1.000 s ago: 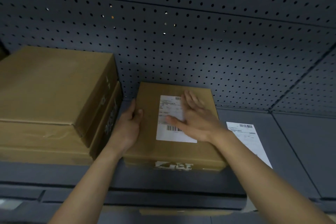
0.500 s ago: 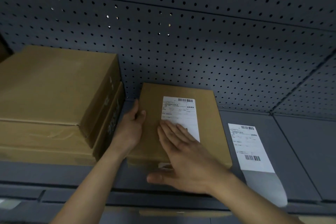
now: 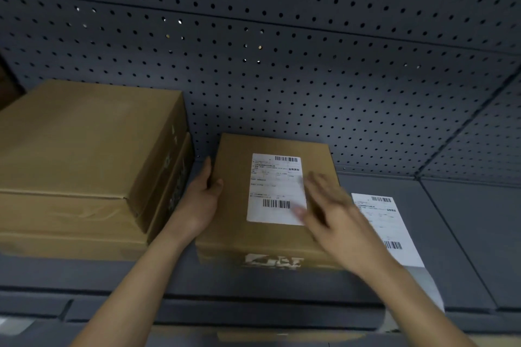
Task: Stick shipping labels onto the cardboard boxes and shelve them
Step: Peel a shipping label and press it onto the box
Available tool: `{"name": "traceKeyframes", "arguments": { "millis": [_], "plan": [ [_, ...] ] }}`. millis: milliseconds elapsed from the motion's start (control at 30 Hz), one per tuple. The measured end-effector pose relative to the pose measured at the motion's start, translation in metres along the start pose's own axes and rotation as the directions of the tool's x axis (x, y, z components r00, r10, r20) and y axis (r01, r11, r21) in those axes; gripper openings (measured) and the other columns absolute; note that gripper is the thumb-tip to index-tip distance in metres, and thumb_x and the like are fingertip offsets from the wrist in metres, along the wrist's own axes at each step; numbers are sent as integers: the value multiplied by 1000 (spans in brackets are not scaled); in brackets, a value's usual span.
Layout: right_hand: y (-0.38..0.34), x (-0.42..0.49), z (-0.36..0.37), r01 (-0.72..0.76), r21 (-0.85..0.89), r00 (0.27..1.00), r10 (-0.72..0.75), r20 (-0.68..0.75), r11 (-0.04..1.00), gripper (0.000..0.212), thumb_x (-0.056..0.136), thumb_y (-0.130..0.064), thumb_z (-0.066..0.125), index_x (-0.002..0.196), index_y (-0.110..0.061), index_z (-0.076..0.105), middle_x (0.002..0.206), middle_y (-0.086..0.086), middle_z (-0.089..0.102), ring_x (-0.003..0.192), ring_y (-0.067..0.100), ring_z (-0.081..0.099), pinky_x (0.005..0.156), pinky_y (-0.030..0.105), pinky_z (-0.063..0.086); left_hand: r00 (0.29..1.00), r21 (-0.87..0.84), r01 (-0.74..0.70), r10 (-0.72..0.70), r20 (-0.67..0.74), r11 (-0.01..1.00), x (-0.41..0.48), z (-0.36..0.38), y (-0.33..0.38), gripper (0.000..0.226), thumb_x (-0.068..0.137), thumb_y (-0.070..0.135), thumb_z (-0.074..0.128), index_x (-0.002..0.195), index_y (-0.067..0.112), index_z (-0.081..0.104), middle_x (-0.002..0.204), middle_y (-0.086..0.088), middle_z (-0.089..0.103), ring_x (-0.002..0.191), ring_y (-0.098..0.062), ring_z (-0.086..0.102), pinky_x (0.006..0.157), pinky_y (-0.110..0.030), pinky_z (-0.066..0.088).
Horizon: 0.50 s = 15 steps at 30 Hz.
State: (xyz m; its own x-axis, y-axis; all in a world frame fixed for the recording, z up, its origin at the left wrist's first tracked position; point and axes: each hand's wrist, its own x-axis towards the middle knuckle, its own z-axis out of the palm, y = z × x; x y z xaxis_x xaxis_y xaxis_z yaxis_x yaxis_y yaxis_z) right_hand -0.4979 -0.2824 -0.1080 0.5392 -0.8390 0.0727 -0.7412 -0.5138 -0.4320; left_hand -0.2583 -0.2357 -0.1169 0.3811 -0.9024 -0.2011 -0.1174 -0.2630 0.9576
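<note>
A flat cardboard box (image 3: 234, 222) lies on the dark grey shelf (image 3: 465, 234), with a white shipping label (image 3: 275, 186) stuck on its top. My left hand (image 3: 201, 200) grips the box's left edge, thumb on top. My right hand (image 3: 335, 211), blurred by motion, lies flat with straight fingers over the right side of the box top, its fingertips at the label's right edge. A second white label sheet (image 3: 390, 222) lies on the shelf just right of the box, partly hidden by my right hand and overhanging the shelf's front edge.
Two larger cardboard boxes (image 3: 84, 155) are stacked on the shelf at the left, close to my left hand. A perforated grey back panel (image 3: 282, 79) rises behind everything. Bare shelf stretches to the right of the loose label sheet.
My right hand slid from the label's lower part near the front edge up and rightward to the label's right edge. The left hand and the box stayed put.
</note>
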Motion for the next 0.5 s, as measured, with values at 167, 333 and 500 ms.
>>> {"name": "traceKeyframes", "arguments": {
  "millis": [167, 333, 500],
  "plan": [
    [45, 5, -1, -283, 378, 955, 294, 30, 881, 41, 99, -42, 49, 139, -34, 48, 129, -12, 62, 119, 11, 59, 102, 32, 46, 998, -86, 49, -51, -23, 995, -11, -4, -19, 58, 103, 28, 48, 155, 27, 22, 131, 20, 37, 119, -1, 40, 95, -19, 33],
    [39, 2, 17, -365, 732, 891, 445, 95, 575, 41, 102, -32, 50, 143, -30, 48, 121, -12, 69, 106, 7, 67, 97, 31, 51, 995, -229, 100, -100, 8, 968, -22, -2, -33, 38, 100, 24, 51, 137, 31, 52, 121, 9, 69, 111, -12, 65, 101, -34, 47],
    [28, 0, 16, -334, 873, 840, 532, 105, 356, 21, 101, -18, 52, 116, -16, 68, 96, -3, 77, 87, 12, 73, 74, 24, 53, 996, -236, 70, -79, -28, 969, -30, 5, -27, 28, 102, 18, 48, 95, 43, 58, 83, 28, 73, 84, 6, 69, 73, -17, 46]
  ]
}}
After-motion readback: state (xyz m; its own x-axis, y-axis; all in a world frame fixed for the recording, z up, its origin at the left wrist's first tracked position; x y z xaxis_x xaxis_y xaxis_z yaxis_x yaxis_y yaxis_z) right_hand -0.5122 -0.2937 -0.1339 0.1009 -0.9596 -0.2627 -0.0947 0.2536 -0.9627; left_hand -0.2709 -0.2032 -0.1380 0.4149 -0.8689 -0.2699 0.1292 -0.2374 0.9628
